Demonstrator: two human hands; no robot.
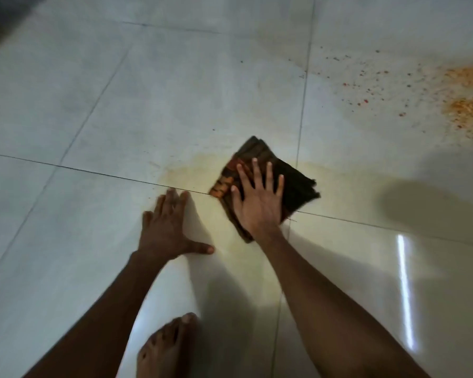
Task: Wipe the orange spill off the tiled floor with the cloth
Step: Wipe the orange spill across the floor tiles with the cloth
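Right hand [258, 203] flat, fingers spread on cloth [290, 184] over faint smear [180, 173]; left hand [167, 227] splayed on floor [93, 105]. Thick orange spill [464, 105] untouched: roughly halfway.

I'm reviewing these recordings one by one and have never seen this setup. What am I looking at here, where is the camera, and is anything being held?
There is no machine, only a person. One wide-angle camera on their head looks down at the tiled floor. The right hand presses flat, fingers spread, on a folded dark cloth that lies over a pale yellowish smear. The left hand rests open on the floor beside it, holding nothing. Thicker orange spill with red specks lies far right, away from the cloth. A bare foot shows at the bottom.
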